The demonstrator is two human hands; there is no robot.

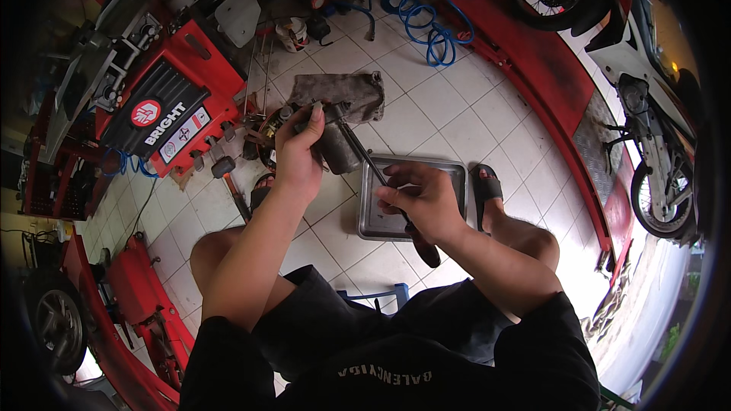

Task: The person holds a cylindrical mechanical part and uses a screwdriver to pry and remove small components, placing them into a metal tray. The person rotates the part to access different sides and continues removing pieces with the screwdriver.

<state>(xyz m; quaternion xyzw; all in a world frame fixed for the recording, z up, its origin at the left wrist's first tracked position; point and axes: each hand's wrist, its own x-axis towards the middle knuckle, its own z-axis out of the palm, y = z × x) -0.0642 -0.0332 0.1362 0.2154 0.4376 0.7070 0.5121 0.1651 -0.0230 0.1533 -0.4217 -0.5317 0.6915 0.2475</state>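
Observation:
My left hand point(303, 144) is closed on a dark, grimy metal part point(340, 151) with a cylindrical body, held up in front of me. A long slim dark rod-like tool point(360, 147) runs from the top of that part down to my right hand point(419, 198), whose fingers are wrapped round it; its dark handle point(426, 255) sticks out below my fingers. Whether the tool's tip touches the part I cannot tell. A metal tray point(365, 224) lies on the tiles beneath my right hand. A stained grey cloth point(331, 87) lies beyond the part.
A red machine point(198, 61) with hammers point(228, 175) and other tools stands at left. A coiled blue hose point(434, 46) lies at back. A red ramp point(541, 91) and motorbike point(640, 152) are at right, a red stand point(141, 281) at lower left. My feet flank the tray.

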